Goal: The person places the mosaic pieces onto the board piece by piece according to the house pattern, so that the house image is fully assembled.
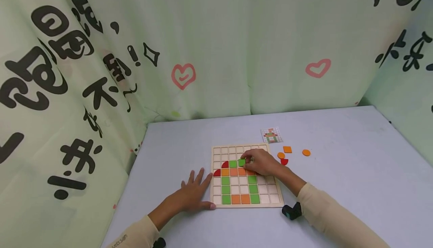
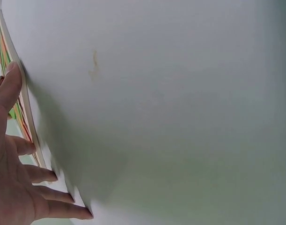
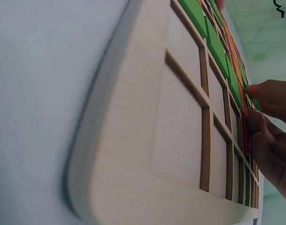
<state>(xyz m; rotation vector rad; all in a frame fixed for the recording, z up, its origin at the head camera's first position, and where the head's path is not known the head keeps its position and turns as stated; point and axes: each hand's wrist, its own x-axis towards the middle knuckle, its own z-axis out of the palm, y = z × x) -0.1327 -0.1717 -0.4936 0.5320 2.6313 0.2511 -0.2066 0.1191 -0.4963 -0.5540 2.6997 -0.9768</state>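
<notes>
My right hand (image 1: 262, 162) pinches a green square tile (image 1: 241, 162) between thumb and fingers, over the upper rows of a wooden grid board (image 1: 248, 205). This tile is tilted, just right of another green square (image 1: 232, 164) lying in its cell. My left hand (image 1: 194, 195) rests spread on the table, thumb and index finger at the board's left edge. Seen in the left wrist view, its thumb (image 2: 11, 84) lies against the board's rim. Below the pinched tile runs a row of orange squares (image 1: 233, 171), with red quarter-round pieces (image 1: 217, 173) at its left end.
Right of the board lie an orange square (image 1: 287, 149), orange discs (image 1: 306, 152) and a red piece (image 1: 284, 162). A printed pattern card (image 1: 271, 135) sits behind the board. Green columns (image 1: 226, 189) stand in the lower cells. A curtain (image 1: 250, 52) hangs behind the white table (image 1: 355, 158).
</notes>
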